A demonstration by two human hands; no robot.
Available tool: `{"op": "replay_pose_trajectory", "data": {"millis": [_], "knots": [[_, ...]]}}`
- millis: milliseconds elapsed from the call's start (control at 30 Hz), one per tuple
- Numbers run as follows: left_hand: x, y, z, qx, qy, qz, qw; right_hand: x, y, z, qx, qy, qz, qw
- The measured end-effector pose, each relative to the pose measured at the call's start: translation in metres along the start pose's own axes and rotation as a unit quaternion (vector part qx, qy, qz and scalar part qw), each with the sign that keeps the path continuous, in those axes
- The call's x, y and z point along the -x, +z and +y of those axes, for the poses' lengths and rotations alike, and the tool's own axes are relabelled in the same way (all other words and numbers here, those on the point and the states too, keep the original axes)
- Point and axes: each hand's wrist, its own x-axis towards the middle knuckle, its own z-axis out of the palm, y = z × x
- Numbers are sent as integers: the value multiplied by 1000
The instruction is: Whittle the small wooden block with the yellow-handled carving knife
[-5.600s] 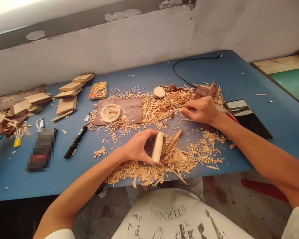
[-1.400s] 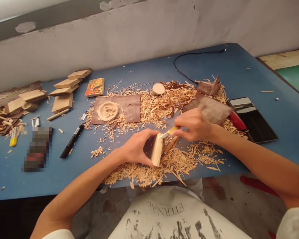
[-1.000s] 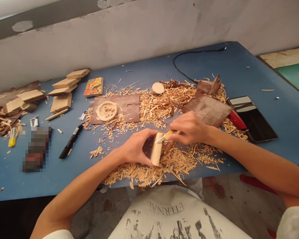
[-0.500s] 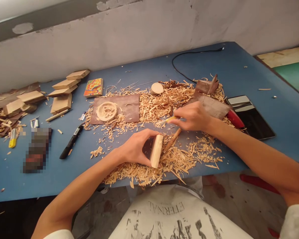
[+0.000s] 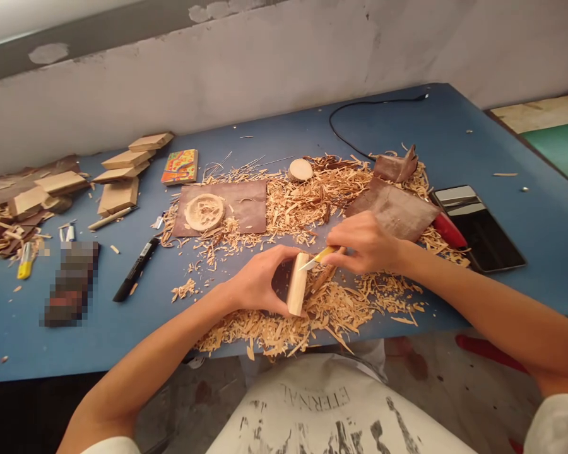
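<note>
Left hand [image 5: 260,282] fingers clamp a wood block [image 5: 296,287] beside shavings [image 5: 260,331] on the tabletop [image 5: 473,145]; right hand [image 5: 366,243] fingers grip a knife [image 5: 325,253], blade at the block. Shaving seems underway; what remains is unclear.

Left hand [image 5: 259,281] cupped, right hand [image 5: 369,243] curled

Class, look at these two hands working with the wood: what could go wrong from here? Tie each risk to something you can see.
1. The knife in the right hand points toward the bare left hand, so a slip could cut it.
2. Only the left hand steadies the wooden block, so it might twist under the blade.
3. Loose shavings reach the near edge of the table, so some could spill off.
</note>
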Motion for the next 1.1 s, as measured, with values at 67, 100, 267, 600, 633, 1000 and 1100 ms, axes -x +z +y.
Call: {"op": "replay_pose_trajectory", "data": {"millis": [67,100,267,600,633,1000,1100], "knots": [[0,0,0,2,0,-1,1000,2,4,2,-7,5,-9,1000],[0,0,0,3,-1,-1,1000,3,6,4,-9,9,-13,1000],[0,0,0,4,3,5,1000,4,9,10,-8,7,-12,1000],[0,-1,0,7,4,10,1000,2,6,16,29,-9,-1,1000],[0,-1,0,5,7,5,1000,4,5,21,44,4,-2,999],[0,1,6,10,-15,-26,1000,5,-10,27,61,98,4,993],[1,2,5,7,-16,-11,1000,-3,5,-1,-18,29,0,999]]}}
